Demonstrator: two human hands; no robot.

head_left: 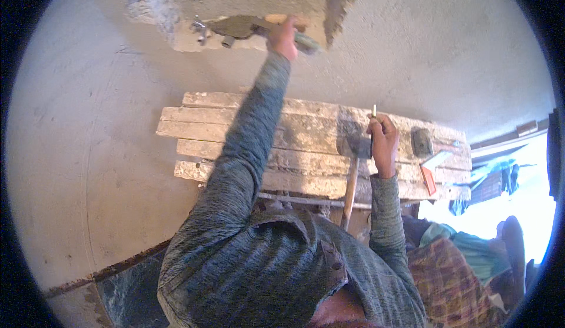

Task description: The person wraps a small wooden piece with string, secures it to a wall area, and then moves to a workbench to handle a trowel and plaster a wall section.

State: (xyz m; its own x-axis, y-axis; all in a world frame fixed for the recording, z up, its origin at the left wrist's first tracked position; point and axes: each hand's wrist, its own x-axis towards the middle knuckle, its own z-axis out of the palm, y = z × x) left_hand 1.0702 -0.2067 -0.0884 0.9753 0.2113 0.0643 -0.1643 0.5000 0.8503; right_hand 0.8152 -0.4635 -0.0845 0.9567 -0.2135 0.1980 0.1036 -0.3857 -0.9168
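The trowel (238, 27), its blade coated in grey mortar, is pressed up against a broken-out patch of wall (194, 37) at the top of the view, just beside a small metal pipe fitting (200, 28) that sticks out of the rough opening. The left hand (283, 37) reaches overhead with its fingers wrapped tight around the trowel's handle, the arm stretched out in a grey-green ribbed sleeve (247, 134). A wet, darker streak of fresh plaster (340, 1) runs down the wall just to the right of that hand. Lower down, the right hand (384, 142) is closed around a thin, pale stick-like object (374, 111), perhaps a nail or pencil, that points upward from the fist; it is too small to tell which. Right beside that hand a hammer (353, 151) lies on a scaffold platform of rough wooden planks (206, 125), its head near the fingers and its wooden handle running back toward the person. Farther right on the planks sit a dark rectangular block (421, 141) and an orange-handled tool (428, 175), well apart from the trowel
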